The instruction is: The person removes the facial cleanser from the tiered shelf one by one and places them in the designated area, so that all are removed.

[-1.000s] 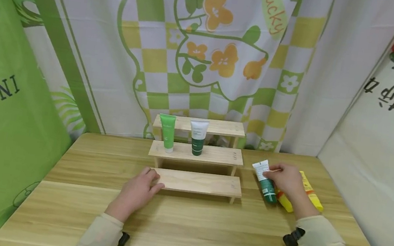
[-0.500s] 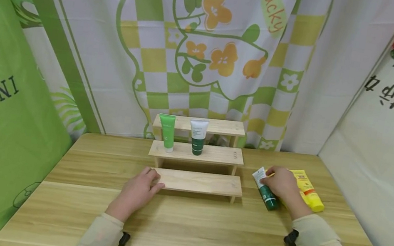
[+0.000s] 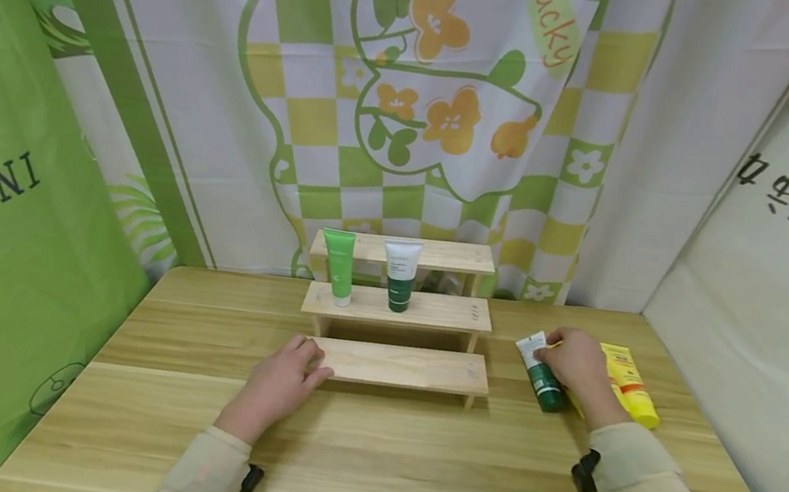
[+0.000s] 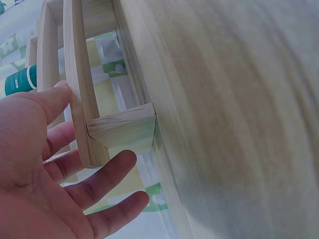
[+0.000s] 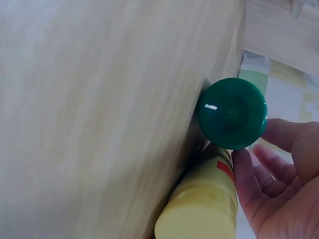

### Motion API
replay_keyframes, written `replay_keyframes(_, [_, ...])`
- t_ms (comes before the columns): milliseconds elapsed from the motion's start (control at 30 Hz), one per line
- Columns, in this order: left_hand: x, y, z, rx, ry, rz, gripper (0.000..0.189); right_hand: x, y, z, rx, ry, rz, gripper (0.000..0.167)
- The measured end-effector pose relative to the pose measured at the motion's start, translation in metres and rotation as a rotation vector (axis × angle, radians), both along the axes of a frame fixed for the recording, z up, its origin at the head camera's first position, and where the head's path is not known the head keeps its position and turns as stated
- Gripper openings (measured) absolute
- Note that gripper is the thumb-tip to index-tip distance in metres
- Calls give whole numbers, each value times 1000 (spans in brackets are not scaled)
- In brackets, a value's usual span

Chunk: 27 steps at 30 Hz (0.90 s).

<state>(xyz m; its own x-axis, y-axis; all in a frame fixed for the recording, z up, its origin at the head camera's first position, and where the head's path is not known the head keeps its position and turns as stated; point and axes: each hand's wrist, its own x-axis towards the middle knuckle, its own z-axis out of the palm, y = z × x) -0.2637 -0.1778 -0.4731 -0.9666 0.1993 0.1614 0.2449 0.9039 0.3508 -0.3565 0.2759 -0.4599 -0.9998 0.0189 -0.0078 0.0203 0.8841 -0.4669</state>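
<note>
My right hand (image 3: 577, 368) pinches a squeeze tube (image 3: 546, 385) with a white upper part and dark green lower part between thumb and fingers. The tube lies slanted close over the table, its round green cap (image 5: 233, 113) facing the right wrist camera. Just beside it are yellow tubes (image 3: 634, 397), partly hidden by this hand. My left hand (image 3: 280, 381) grips the left end of the lowest step of a three-step wooden display rack (image 3: 408, 366), thumb on one side and fingers on the other. In the left wrist view, two fingers stretch past the board (image 4: 79, 74).
On the rack's middle step stand a light green tube (image 3: 340, 268) and another white-and-green tube (image 3: 401, 276). The wooden table (image 3: 409, 467) ends at a patterned curtain (image 3: 452, 162) behind, with a green cloth (image 3: 4, 225) at the left and a white cloth (image 3: 774, 291) at the right.
The tube in my right hand has turned and come down lower, and its printed back label has gone from view. My left hand keeps its hold on the rack.
</note>
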Motion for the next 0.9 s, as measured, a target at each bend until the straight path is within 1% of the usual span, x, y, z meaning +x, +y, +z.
replay_keyframes(67, [1,-1,0,0,-3,6,36,1,0,2,-22,16,7,39])
replay_keyframes(167, [1,-2,1,2,-6,10,35,4,-1,5,-90,37,25,38])
replay_keyframes(300, [1,-4,2,5,-2,13,34,9,0,10,-250,37,41,38])
replay_keyframes(433, [1,-5,1,3,9,11,36,16,-1,14,-402,63,49,39])
replay_keyframes(533, [0,-5,2,6,10,8,36,21,-8,22,-544,99,50,42])
replay_keyframes(633, [-1,-4,2,5,8,5,37,26,-27,36,-745,152,43,41])
replay_keyframes(733, [-1,-2,2,-3,6,-9,38,30,-53,55,-917,218,66,35])
replay_keyframes(800, [-1,-1,1,-6,6,-16,38,31,-73,66,-990,261,110,33])
replay_keyframes(900, [0,-1,-1,-4,9,-16,37,29,-106,78,-1045,287,197,33])
